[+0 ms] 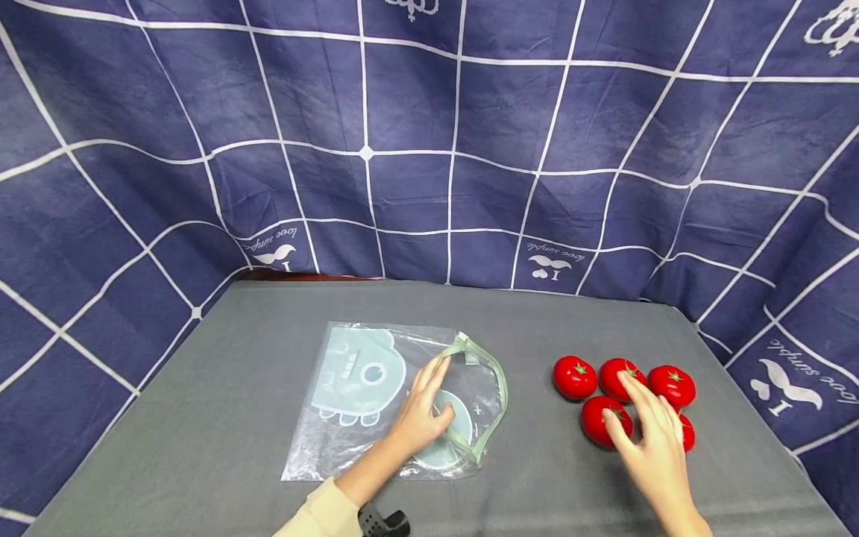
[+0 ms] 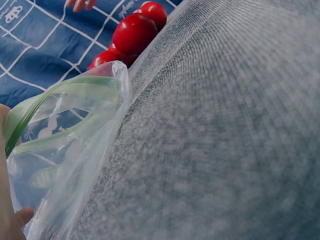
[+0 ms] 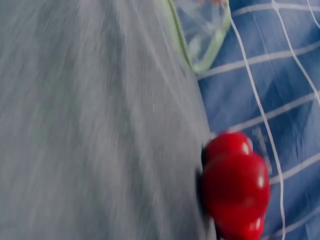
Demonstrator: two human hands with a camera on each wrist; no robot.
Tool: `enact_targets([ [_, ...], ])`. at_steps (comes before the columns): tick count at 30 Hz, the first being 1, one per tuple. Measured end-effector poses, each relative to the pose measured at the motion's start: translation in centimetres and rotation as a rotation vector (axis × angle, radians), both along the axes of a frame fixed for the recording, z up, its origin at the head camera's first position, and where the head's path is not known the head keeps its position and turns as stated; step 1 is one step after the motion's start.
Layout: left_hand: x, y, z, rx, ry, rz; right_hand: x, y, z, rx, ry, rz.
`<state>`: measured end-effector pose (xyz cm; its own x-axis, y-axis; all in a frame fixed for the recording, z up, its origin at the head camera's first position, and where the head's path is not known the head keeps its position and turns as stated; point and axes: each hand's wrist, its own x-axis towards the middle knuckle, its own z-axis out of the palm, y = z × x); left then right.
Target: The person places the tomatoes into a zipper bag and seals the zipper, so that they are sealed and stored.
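A grey cloth covers the bench [image 1: 201, 418], and its ribbed weave shows up close in the left wrist view. A blue curtain [image 1: 416, 186] with a white grid hangs from 9 through 12 to 3 o'clock (its moustache prints are upside down), and a thin reddish-brown strip [image 1: 302, 277] shows at its foot near 11.

The bag [image 1: 365, 373], clear with pale blue prints, lies flat just on the 9 o'clock side of the bench's middle, its green rim [image 1: 502, 388] gaping towards 3. The left hand [image 1: 423, 414] touches it at the mouth, fingers extended and thumb apart.

Towards 3 o'clock sit five tomatoes [image 1: 607, 382], bunched together. The right hand [image 1: 649, 436] is over them, fingers spread; whether it touches any, one cannot tell. A cream sleeve [image 1: 325, 514] enters near 7.
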<state>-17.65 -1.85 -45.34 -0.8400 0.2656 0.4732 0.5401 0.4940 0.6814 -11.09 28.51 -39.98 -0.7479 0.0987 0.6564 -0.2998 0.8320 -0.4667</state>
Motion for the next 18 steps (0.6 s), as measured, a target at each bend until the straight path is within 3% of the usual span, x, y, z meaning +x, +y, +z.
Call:
enact_targets([
  [11,0.1,0.1,-0.1,0.001,0.009,-0.007,1.4,5.5,-1.6,-0.127,-0.099,-0.204],
  [18,0.0,0.0,0.1,0.015,0.015,-0.002,1.2,7.1,-3.2,-0.179,-0.244,-0.325],
])
